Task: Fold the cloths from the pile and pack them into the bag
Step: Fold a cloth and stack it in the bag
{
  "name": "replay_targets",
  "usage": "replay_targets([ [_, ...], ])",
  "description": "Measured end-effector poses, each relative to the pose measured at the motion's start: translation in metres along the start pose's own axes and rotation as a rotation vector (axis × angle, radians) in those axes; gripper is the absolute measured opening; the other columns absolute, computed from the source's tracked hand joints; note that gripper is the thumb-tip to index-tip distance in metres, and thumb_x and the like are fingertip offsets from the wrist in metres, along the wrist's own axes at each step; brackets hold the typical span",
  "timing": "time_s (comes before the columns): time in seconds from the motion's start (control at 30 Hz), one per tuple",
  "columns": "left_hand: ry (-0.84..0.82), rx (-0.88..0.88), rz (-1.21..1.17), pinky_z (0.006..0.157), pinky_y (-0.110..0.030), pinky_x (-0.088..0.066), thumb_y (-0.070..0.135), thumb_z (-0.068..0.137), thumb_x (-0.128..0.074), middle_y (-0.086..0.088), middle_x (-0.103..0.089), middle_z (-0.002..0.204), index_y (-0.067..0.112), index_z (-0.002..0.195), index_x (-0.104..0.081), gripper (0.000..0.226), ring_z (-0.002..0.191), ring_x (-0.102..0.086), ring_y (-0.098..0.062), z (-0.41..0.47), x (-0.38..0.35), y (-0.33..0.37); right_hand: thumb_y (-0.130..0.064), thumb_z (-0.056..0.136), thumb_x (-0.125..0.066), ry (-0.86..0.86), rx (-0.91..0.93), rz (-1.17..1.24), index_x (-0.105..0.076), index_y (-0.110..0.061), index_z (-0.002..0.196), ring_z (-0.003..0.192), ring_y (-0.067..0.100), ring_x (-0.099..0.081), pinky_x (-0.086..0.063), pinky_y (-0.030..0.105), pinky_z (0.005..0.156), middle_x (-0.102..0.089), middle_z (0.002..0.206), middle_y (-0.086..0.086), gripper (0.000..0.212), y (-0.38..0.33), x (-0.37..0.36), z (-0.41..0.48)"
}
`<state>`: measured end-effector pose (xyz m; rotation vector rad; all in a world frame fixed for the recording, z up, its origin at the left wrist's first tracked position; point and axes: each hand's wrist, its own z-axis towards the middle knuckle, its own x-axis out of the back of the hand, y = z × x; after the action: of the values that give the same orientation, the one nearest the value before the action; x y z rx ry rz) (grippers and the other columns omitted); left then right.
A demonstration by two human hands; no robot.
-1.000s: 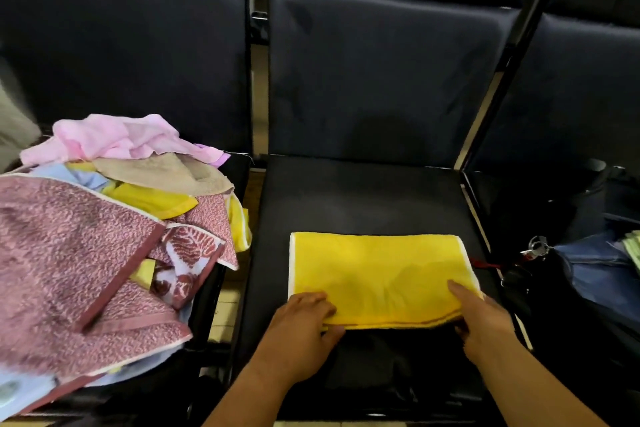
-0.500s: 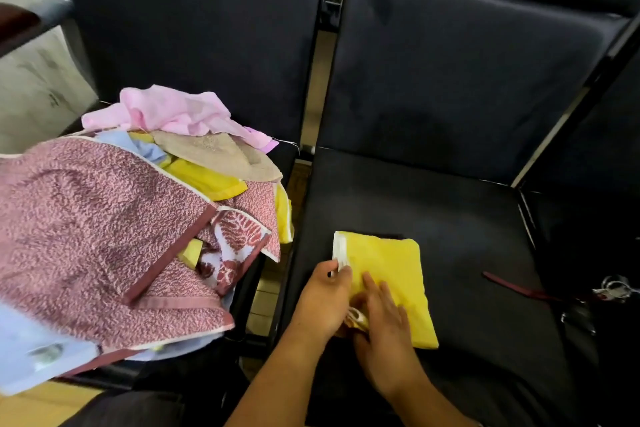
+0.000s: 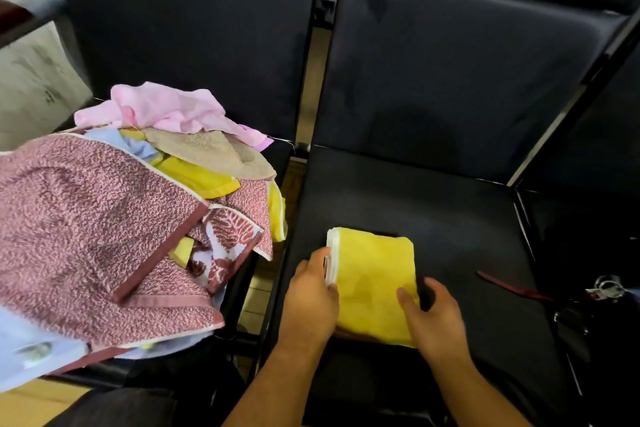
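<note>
Yellow cloth: your yellow cloth (image 3: 374,270) lies on the dark chair seat (image 3: 433,211) just in front of you, folded into a thick, near-square pad with rounded corners.
Material: it looks like soft terry. The white trim (image 3: 333,253) is stacked in several layers along its left side, which suggests more than one fold is in.
Left hand: your left hand (image 3: 311,295) curls against that trimmed side, with its thumb and forefinger closed on the stacked edges. This probably keeps the layers lined up.
Right hand: your right hand (image 3: 436,315) clasps the near right corner, thumb on top and fingers wrapped round the folded edge. The frame is slightly blurred there.
Why held so: with one hand on each side, the pad is squeezed between them so it cannot spring open. That grip suits lifting it in one piece.
Pile: the pile (image 3: 121,218) sits heaped on the neighbouring seat to your left, well apart from the yellow cloth. It is a loose tumble of speckled maroon towelling, a crumpled pink cloth (image 3: 166,107), and beige, pale blue and more yellow pieces.
Bag: you cannot plainly see it here. Only a red strap (image 3: 505,284) and some keys (image 3: 606,288) show at the dark right edge.
Progress: by my reading, this cloth is ready to pack and much of the pile is left.
</note>
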<state>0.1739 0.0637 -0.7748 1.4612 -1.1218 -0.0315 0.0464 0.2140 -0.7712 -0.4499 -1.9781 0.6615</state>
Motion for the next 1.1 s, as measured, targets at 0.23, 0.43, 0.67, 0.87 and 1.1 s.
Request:
replay_targets([
  [0.23, -0.041, -0.024, 0.165, 0.093, -0.033, -0.05, 0.015, 0.097, -0.057, -0.003, -0.051, 0.134, 0.031, 0.152, -0.036, 0.06, 0.118, -0.057, -0.022, 0.002, -0.003, -0.001, -0.045, 0.072, -0.088, -0.369, -0.407, 0.46, -0.061, -0.016, 0.134, 0.106, 0.035, -0.068, -0.053, 0.054, 0.1, -0.071, 0.116, 0.009, 0.073, -0.02, 0.015, 0.022],
  [0.43, -0.138, 0.071, -0.088, 0.089, -0.031, -0.049, 0.04, 0.1, -0.06, 0.009, -0.065, 0.124, 0.034, 0.148, -0.04, 0.053, 0.108, -0.063, -0.011, -0.001, -0.002, 0.005, -0.037, 0.079, -0.082, -0.509, -0.248, 0.621, -0.063, -0.023, 0.13, 0.106, 0.034, -0.072, -0.054, 0.057, 0.099, -0.076, 0.115, 0.008, 0.056, -0.046, 0.056, -0.014],
  [0.67, -0.472, 0.353, -0.844, 0.098, -0.041, -0.054, 0.062, 0.084, -0.062, 0.005, -0.076, 0.118, 0.033, 0.13, -0.058, 0.055, 0.109, -0.073, -0.018, -0.047, -0.022, 0.085, -0.023, 0.092, -0.07, -0.485, -0.148, 0.858, -0.066, -0.011, 0.127, 0.106, 0.037, -0.073, -0.052, 0.059, 0.101, -0.075, 0.116, 0.016, 0.037, -0.03, 0.164, -0.056],
  [0.87, -0.426, 0.098, -0.763, 0.092, -0.045, -0.057, 0.027, 0.091, -0.074, 0.002, -0.078, 0.11, 0.039, 0.149, -0.042, 0.068, 0.1, -0.076, -0.021, -0.079, -0.082, 0.185, -0.02, 0.092, -0.071, -0.258, -0.14, 0.946, -0.065, -0.016, 0.125, 0.102, 0.039, -0.073, -0.054, 0.059, 0.097, -0.077, 0.11, 0.014, 0.034, 0.029, 0.279, -0.048],
  [1.1, -0.548, -0.125, -0.509, 0.069, -0.019, -0.058, 0.032, 0.087, -0.08, 0.014, -0.067, 0.117, 0.036, 0.14, -0.049, 0.061, 0.096, -0.071, -0.004, -0.117, -0.195, 0.314, -0.026, 0.091, -0.074, 0.0, -0.027, 0.822, -0.067, -0.011, 0.121, 0.095, 0.029, -0.076, -0.06, 0.048, 0.088, -0.079, 0.105, 0.009, 0.034, 0.132, 0.402, -0.012],
])
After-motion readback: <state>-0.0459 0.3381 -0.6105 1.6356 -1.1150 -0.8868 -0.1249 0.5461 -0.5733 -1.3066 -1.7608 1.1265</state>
